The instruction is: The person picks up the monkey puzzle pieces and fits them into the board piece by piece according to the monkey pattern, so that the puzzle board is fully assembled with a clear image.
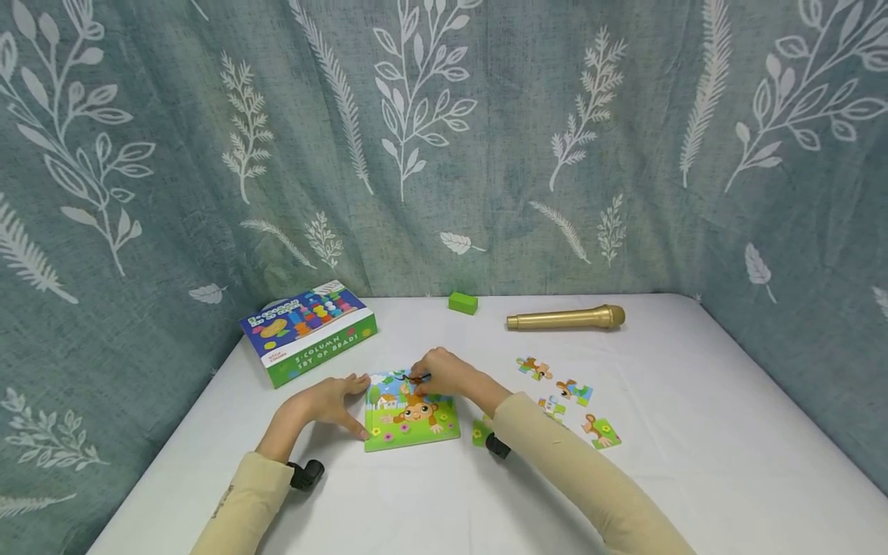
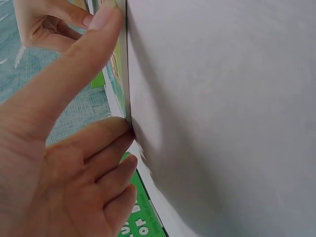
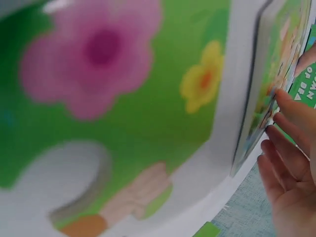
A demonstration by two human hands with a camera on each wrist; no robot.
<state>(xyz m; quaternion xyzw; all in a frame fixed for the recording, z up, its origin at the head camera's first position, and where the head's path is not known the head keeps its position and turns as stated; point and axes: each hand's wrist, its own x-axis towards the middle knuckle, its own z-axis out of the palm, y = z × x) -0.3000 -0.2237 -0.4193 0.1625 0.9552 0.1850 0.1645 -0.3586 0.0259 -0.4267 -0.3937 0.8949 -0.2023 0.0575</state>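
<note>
A puzzle board (image 1: 416, 432) with a printed monkey, house and flowers lies flat on the white table. My left hand (image 1: 326, 402) spans its left edge, thumb at the near corner and index finger at the far corner; the left wrist view shows the thumb (image 2: 101, 22) against the rim. At the board's far part, my right hand (image 1: 444, 376) bends over the picture, fingertips together on a small brown-marked puzzle piece (image 1: 416, 378), mostly covered by the fingers. In the right wrist view the fingertips (image 3: 284, 96) meet the board's face (image 3: 274, 64).
Right of the board lie several loose puzzle pieces (image 1: 574, 391), one partly under the right forearm. A gold microphone (image 1: 565, 318) and a green block (image 1: 462, 303) lie farther back. The bead-set box (image 1: 312, 331) sits back left, before a leaf-patterned curtain (image 1: 416, 231).
</note>
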